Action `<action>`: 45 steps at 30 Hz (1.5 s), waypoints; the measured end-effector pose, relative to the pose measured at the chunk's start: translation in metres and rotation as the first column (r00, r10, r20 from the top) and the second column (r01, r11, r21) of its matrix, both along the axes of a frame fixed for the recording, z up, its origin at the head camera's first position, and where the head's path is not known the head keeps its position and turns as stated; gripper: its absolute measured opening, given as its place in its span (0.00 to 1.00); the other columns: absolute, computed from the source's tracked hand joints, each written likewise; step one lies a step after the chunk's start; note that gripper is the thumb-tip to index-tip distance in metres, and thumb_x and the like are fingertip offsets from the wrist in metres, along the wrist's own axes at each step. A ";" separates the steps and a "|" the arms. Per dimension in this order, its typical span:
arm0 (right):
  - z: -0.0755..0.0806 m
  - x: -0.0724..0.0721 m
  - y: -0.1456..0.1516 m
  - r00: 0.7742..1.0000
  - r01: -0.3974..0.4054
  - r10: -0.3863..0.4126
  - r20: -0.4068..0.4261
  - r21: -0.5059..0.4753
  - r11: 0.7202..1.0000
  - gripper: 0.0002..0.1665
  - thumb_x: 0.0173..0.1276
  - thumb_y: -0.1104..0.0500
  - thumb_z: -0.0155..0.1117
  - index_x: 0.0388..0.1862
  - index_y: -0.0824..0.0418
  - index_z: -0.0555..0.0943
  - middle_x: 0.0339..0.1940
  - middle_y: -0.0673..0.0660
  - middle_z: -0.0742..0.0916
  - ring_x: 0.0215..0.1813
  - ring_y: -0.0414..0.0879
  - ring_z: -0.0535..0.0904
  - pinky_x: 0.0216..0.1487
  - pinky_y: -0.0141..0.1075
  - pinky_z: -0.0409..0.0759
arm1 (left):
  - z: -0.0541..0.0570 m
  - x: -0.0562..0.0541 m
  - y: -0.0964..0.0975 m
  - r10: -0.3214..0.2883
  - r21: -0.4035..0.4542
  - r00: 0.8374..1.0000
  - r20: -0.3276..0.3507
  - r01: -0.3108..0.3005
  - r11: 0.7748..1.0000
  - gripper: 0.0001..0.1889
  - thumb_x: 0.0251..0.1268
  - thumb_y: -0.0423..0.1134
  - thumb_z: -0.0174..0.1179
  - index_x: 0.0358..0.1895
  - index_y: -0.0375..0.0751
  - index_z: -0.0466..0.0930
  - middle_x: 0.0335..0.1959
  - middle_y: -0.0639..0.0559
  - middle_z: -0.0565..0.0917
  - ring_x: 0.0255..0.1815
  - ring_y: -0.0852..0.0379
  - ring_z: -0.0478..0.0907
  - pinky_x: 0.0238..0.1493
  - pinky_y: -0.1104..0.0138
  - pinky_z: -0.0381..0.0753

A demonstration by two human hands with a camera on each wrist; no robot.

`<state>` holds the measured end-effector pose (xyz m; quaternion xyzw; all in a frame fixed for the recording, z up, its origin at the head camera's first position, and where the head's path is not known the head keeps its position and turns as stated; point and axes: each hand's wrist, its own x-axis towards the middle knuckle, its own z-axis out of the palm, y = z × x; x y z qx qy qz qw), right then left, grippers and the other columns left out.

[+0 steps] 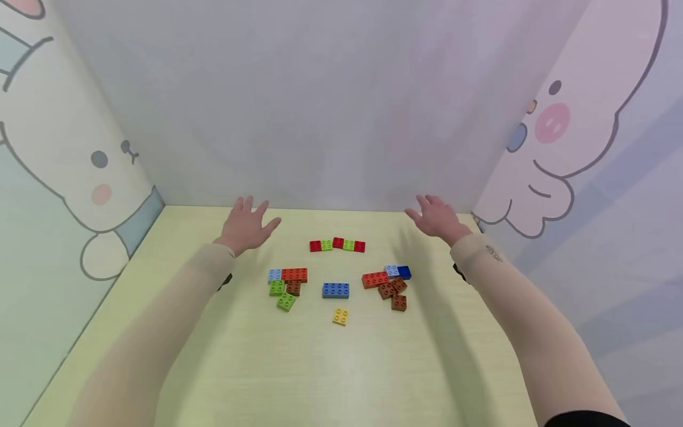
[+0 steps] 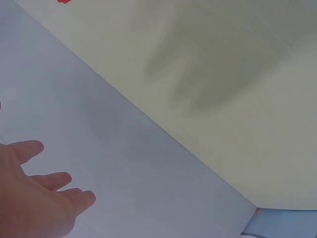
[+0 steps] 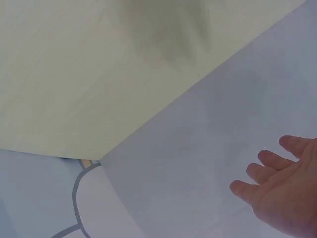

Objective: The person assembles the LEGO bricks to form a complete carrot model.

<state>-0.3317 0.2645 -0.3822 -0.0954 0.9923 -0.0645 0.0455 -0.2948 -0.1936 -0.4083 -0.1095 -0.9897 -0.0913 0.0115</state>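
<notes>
My left hand (image 1: 246,226) is held out over the table's far left part, fingers spread and nothing in it. Across from it, my right hand (image 1: 436,219) reaches over the far right part, also spread and bare of any object. Toy building bricks lie between and nearer than the hands. A blue brick (image 1: 335,290) sits in the middle, with a yellow brick (image 1: 340,316) in front of it. On the left are a red brick (image 1: 294,274) and two green bricks; on the right, another red brick (image 1: 375,280) beside several brown ones. Both wrist views show spread fingers against the wall.
A short row of red and green bricks (image 1: 338,244) lies near the table's far edge. The pale wood table (image 1: 341,379) meets a grey wall (image 1: 320,118) at the back. Side walls with cartoon animals (image 1: 587,89) stand left and right.
</notes>
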 end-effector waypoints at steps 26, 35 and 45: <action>-0.042 0.045 -0.071 0.977 -0.211 0.211 0.001 -0.056 0.976 0.45 0.67 0.46 0.63 0.74 0.62 0.56 0.69 0.67 0.66 0.67 0.61 0.63 0.61 0.53 0.66 | -0.038 0.056 0.075 -0.139 0.175 0.989 -0.045 0.145 0.974 0.28 0.65 0.51 0.58 0.63 0.38 0.72 0.64 0.37 0.67 0.66 0.40 0.57 0.60 0.50 0.67; -0.054 0.061 -0.090 0.968 -0.251 0.252 0.004 -0.061 0.966 0.44 0.66 0.46 0.64 0.74 0.60 0.58 0.68 0.65 0.68 0.66 0.59 0.65 0.60 0.51 0.68 | -0.054 0.064 0.082 -0.170 0.190 0.985 -0.029 0.173 0.967 0.28 0.65 0.50 0.59 0.63 0.38 0.72 0.63 0.38 0.69 0.65 0.41 0.58 0.60 0.51 0.67; -0.072 0.076 -0.113 0.965 -0.256 0.260 0.041 -0.088 0.963 0.44 0.64 0.45 0.66 0.73 0.57 0.61 0.67 0.62 0.70 0.65 0.56 0.66 0.60 0.50 0.68 | -0.063 0.073 0.089 -0.182 0.231 0.983 -0.001 0.177 0.957 0.27 0.64 0.50 0.61 0.63 0.39 0.73 0.61 0.42 0.71 0.64 0.44 0.60 0.59 0.53 0.67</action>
